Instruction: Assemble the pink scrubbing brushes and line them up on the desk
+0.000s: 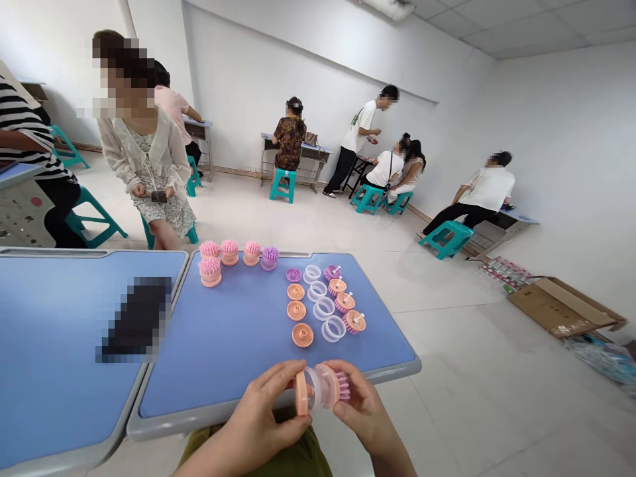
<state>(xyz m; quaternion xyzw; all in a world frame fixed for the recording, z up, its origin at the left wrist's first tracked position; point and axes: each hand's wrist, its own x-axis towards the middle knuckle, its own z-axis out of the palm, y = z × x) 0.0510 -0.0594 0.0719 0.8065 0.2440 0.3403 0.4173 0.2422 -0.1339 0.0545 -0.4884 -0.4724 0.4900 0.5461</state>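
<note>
Both hands are at the near edge of the blue table. My left hand grips an orange cap with a clear ring against it. In my right hand is a brush head with purple bristles, its clear side facing the ring. Beyond the hands lie a column of orange discs with a purple disc at its far end, a column of clear rings, and bristled heads with white stems upward. Several pink-bristled brushes and a purple brush stand upright at the far left.
A dark blurred object lies across the seam with a second blue table on the left. A person sits beyond it on a teal stool. Other people are farther back. A cardboard box is on the floor at right.
</note>
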